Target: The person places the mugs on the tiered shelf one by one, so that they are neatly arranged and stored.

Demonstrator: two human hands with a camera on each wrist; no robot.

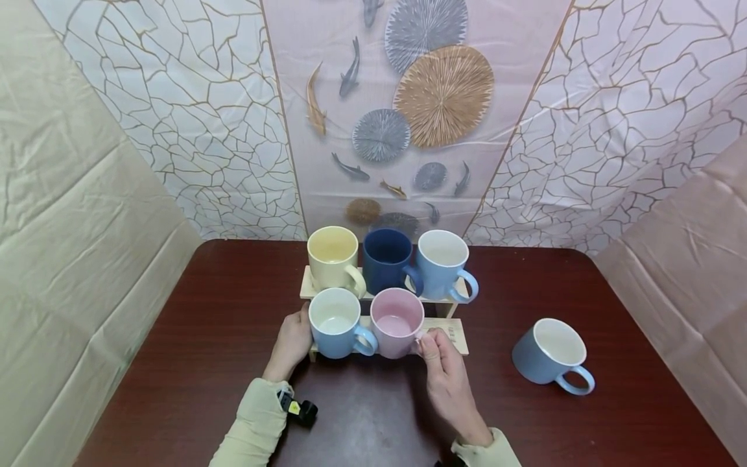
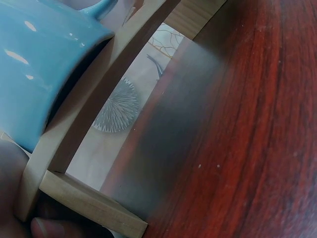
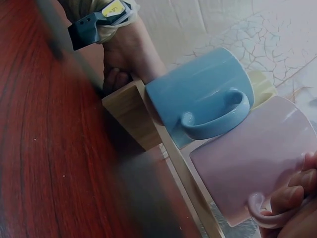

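My right hand [image 1: 449, 383] pinches the handle of a pink mug [image 1: 392, 340], which stands upright at the lower step of a two-tier wooden rack [image 1: 452, 331]. Whether its base touches the wood I cannot tell. At the rack's left end, my left hand [image 1: 292, 340] grips the lower step, with its fingers [image 3: 117, 79] curled at the board's end in the right wrist view. Between the hands, a light blue mug [image 1: 332, 340] sits on that step, left of the pink one. Its handle [image 3: 218, 124] points toward the pink mug.
On the upper step stand a yellow mug [image 1: 329, 269], a dark blue mug [image 1: 382, 269] and a light blue mug with white inside [image 1: 438, 272]. Another blue mug [image 1: 539, 357] stands apart on the dark red table [image 1: 222, 305] at right. A patterned cloth [image 1: 233, 117] hangs behind.
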